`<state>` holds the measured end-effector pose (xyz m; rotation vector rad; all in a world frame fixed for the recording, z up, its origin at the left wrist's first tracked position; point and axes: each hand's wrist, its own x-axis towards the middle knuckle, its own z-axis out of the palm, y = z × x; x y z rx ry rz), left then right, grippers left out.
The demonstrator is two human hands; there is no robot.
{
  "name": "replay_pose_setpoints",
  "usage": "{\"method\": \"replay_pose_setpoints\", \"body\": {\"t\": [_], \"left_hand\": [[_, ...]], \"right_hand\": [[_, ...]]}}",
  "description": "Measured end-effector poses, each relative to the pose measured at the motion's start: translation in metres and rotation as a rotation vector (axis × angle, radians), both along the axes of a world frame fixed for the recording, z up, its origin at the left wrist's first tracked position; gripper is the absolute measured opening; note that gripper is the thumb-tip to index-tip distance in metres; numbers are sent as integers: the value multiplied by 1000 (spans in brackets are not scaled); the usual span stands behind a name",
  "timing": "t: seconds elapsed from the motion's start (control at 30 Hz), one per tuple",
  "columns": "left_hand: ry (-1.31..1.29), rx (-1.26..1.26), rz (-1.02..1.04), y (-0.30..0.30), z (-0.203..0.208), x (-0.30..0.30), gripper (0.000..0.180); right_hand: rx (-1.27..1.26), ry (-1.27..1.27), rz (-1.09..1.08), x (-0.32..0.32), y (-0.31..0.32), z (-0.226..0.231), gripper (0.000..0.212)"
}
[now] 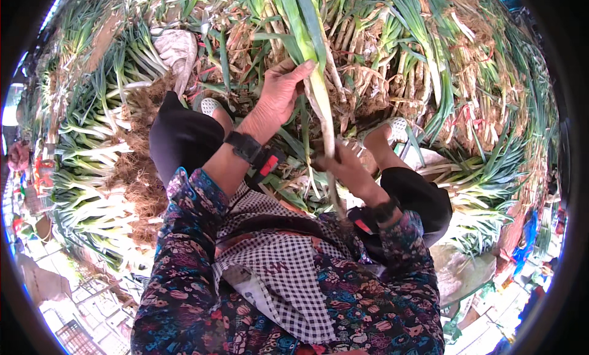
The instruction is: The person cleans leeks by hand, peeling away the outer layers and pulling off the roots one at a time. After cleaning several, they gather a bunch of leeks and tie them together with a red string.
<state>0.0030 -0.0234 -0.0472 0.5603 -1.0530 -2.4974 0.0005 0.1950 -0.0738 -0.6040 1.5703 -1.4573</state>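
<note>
leek piles (104,171) all around | checked apron (276,263) | white sack (178,48)

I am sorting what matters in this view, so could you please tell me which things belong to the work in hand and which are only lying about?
In hand:
- leek, held up
- left hand, gripping its upper stalk
- right hand, gripping its lower end

Lying about:
- heaped leeks ahead
- stacked leeks at the left
- pale sack

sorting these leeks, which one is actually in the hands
The upright leek at centre: left hand grips its upper stalk, right hand its lower end; the others lie piled.
</note>
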Motion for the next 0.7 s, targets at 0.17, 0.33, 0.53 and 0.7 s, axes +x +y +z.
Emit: {"method": "replay_pose_setpoints", "body": {"t": [0.17, 0.33, 0.53, 0.7], "left_hand": [[-366, -360, -119, 23, -14, 11, 25], [-521, -1127, -426, 29, -114, 60, 34], [-140, -368, 9, -24, 21, 15, 66], [21, -124, 62, -49, 50, 0, 52]], "right_hand": [[-20, 80, -323, 0, -31, 10, 23], [-155, 154, -325, -3, -43, 22, 22], [-198, 210, -219, 12, -30, -12, 18], [-70, 612, -90, 6, -29, -24, 32]]}}
